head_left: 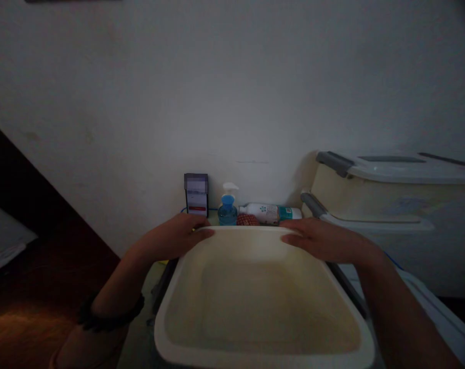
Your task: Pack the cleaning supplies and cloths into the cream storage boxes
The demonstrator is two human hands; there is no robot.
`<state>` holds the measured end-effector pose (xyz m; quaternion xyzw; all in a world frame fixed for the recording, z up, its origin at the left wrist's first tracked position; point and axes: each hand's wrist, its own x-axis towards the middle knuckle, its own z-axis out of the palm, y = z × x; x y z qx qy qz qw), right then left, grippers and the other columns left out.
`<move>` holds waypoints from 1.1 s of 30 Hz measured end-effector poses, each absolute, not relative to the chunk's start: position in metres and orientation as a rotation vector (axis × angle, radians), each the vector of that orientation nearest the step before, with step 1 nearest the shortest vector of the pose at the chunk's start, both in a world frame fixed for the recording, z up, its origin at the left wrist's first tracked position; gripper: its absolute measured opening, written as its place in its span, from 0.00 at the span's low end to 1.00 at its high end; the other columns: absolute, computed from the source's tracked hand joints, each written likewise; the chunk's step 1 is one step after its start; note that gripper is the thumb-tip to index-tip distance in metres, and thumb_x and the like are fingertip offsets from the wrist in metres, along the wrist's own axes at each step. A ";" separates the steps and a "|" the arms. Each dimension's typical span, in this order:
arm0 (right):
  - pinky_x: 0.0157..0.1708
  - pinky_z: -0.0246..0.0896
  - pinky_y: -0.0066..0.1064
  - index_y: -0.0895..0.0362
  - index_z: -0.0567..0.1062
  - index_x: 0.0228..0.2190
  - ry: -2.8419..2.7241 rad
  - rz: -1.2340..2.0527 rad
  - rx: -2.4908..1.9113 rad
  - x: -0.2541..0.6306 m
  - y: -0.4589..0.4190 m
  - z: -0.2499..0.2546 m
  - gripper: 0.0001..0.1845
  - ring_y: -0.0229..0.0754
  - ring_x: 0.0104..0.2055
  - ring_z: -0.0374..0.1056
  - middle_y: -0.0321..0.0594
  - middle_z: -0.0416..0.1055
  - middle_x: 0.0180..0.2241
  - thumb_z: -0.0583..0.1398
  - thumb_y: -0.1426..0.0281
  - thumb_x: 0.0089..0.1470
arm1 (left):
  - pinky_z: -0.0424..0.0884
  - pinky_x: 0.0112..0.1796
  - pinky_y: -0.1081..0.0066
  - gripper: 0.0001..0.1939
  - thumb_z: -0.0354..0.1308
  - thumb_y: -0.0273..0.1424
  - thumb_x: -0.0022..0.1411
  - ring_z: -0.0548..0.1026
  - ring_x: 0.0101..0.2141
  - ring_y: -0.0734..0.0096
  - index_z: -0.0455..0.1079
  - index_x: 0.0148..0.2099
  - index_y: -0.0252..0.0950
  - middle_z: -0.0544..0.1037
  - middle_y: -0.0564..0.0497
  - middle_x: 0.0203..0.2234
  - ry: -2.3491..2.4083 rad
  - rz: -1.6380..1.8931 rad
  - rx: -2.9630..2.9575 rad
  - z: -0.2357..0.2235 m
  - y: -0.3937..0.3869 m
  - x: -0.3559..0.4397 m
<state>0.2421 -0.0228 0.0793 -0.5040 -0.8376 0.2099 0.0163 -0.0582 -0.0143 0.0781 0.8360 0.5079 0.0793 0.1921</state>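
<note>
A wide cream plastic tub (166, 307) fills the lower middle of the head view, its inside bare. My left hand (178, 237) grips the tub's far left corner, fingers curled over the rim. On the far right corner, my right hand (324, 240) is wrapped over the rim in the same way. A dark band circles my left wrist.
Behind the tub, against the white wall, stand a small box (196, 195), a blue pump bottle (228, 206), a red netted item (247, 220) and a lying white-and-teal bottle (268, 212). Stacked lidded bins with grey latches (374, 192) sit right. Dark wooden floor (24, 307) lies left.
</note>
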 end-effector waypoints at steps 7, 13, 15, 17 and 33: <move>0.35 0.63 0.32 0.59 0.73 0.36 -2.482 1.138 -1.515 0.265 -0.015 0.077 0.21 0.46 0.37 0.69 0.43 0.72 0.34 0.51 0.57 0.56 | 0.68 0.40 0.73 0.17 0.46 0.42 0.64 0.75 0.40 0.66 0.70 0.45 0.38 0.78 0.52 0.39 1.242 0.478 2.140 0.091 -0.020 -0.062; 0.35 0.62 0.32 0.58 0.73 0.33 -2.463 1.136 -1.552 0.288 -0.013 0.074 0.20 0.45 0.37 0.69 0.41 0.71 0.33 0.54 0.55 0.53 | 0.63 0.50 0.71 0.15 0.48 0.38 0.65 0.70 0.50 0.67 0.70 0.50 0.44 0.74 0.56 0.49 1.048 0.390 2.137 0.097 -0.030 -0.070; 0.34 0.62 0.32 0.58 0.72 0.33 -2.427 1.081 -1.583 0.296 -0.019 0.078 0.21 0.46 0.37 0.69 0.41 0.70 0.33 0.53 0.53 0.53 | 0.63 0.51 0.70 0.15 0.49 0.37 0.65 0.70 0.51 0.67 0.68 0.52 0.45 0.74 0.55 0.50 1.005 0.349 2.124 0.099 -0.034 -0.069; 0.33 0.62 0.32 0.57 0.71 0.31 -2.369 1.002 -1.609 0.303 -0.024 0.082 0.22 0.45 0.35 0.68 0.40 0.70 0.31 0.52 0.51 0.54 | 0.64 0.50 0.71 0.15 0.49 0.36 0.65 0.71 0.49 0.68 0.68 0.53 0.44 0.74 0.55 0.49 0.958 0.307 2.114 0.102 -0.036 -0.066; 0.42 0.62 0.38 0.55 0.76 0.36 -2.366 0.900 -1.652 0.304 -0.014 0.066 0.23 0.50 0.42 0.70 0.42 0.75 0.38 0.53 0.51 0.52 | 0.57 0.54 0.52 0.28 0.55 0.35 0.55 0.61 0.57 0.49 0.61 0.57 0.29 0.63 0.33 0.57 1.605 0.325 2.387 0.035 0.007 -0.089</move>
